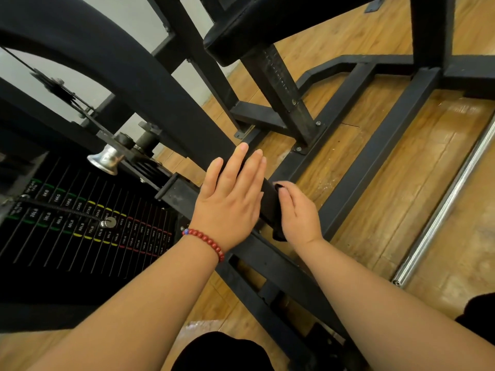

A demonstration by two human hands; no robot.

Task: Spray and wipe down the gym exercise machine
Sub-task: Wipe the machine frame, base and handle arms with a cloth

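1. Left hand (230, 194): flat, fingers straight and together, palm down on top of the black beam (150, 97) of the machine (375, 156). It grips nothing.
2. A red bead bracelet (206, 241) is on the left wrist.
3. Right hand (300, 212): fingers curled round a black cloth (278, 232), holding it against the right side of the same beam, just beside the left hand.
4. Cloth: mostly hidden between the palm and the beam. One bit shows above the fingers and another hangs out below the heel of the hand. Black on black, so its edges are hard to pick out.
5. The beam curves down from upper left, passes under both hands and meets the base frame low on the floor.
6. Weight stack (67, 228) is left of the beam. Its plates carry KG/LB labels with green, yellow and red marks. The selector pin (108, 223) sits in the yellow band, with a coiled cord running to it.
7. A shiny bell-shaped metal fitting (107, 159) sits above the stack.
8. A black seat pad (241, 36) is at top centre on a notched post, well apart from the hands.
9. The floor (401, 210) is wood plank, with pale scuffs and specks near the base frame.
10. A chrome bar (450, 199) lies on the floor at right, apart from the frame.
11. Dark clothing (222, 352) shows at the bottom edge.
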